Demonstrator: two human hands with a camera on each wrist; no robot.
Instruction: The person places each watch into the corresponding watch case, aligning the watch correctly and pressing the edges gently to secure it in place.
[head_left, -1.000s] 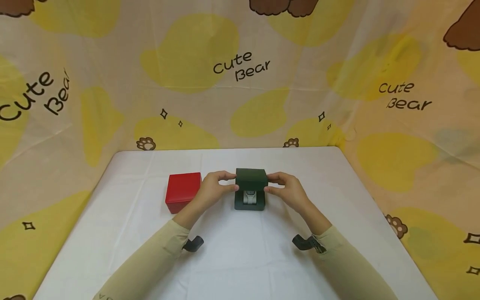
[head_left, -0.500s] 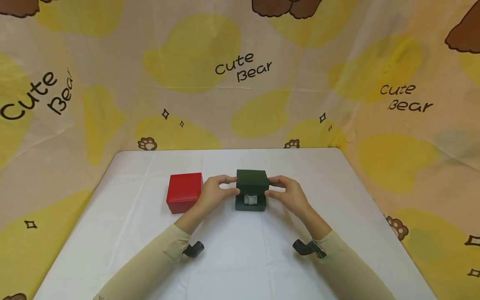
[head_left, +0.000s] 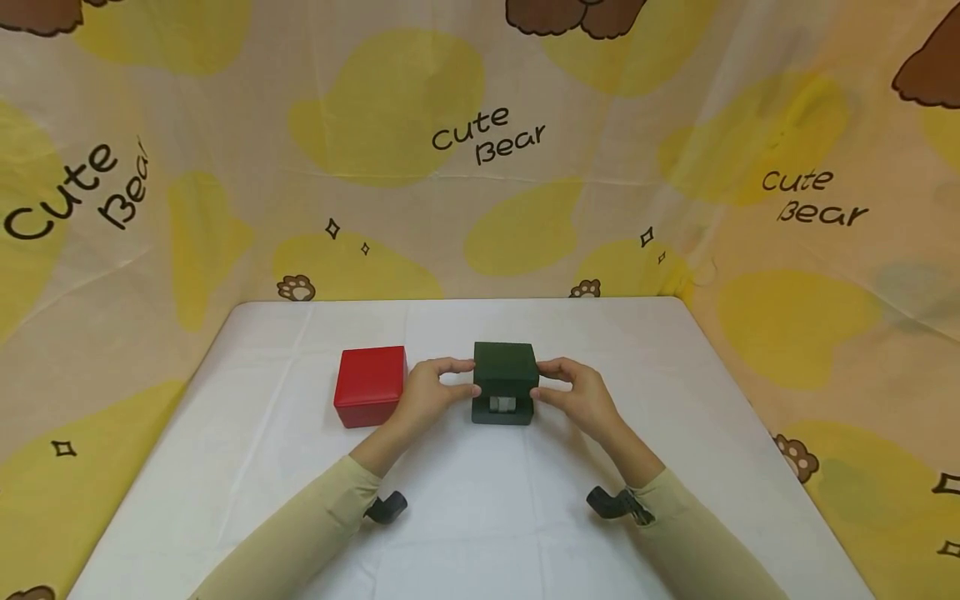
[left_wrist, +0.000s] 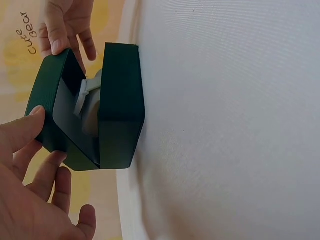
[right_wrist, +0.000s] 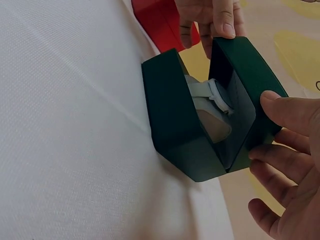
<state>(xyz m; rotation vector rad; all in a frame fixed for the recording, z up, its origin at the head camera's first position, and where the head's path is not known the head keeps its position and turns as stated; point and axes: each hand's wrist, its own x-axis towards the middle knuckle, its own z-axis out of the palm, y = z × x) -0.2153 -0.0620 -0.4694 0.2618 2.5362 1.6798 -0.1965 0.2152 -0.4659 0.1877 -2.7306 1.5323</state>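
Note:
A dark green watch box stands partly open on the table, its lid [head_left: 506, 364] tilted above its base [head_left: 501, 418]. My left hand [head_left: 423, 393] pinches the lid's left side between thumb and fingers. On the right side, my right hand [head_left: 581, 397] holds the lid in the same way. Inside the base, a wristwatch [right_wrist: 216, 96] with a pale strap is wrapped round a beige cushion [right_wrist: 214, 125]. In the head view the lid hides most of the watch. Both wrist views show a wedge-shaped gap between lid and base.
A red box [head_left: 371, 377] with its lid down sits just left of the left hand, close to that wrist. White cloth covers the table [head_left: 465, 517]. A printed yellow-and-beige curtain [head_left: 375, 108] surrounds the table's back and sides.
The green lid has tipped down and forward, hiding more of the watch in the head view. Both hands have lowered slightly with it. The red box stays in place.

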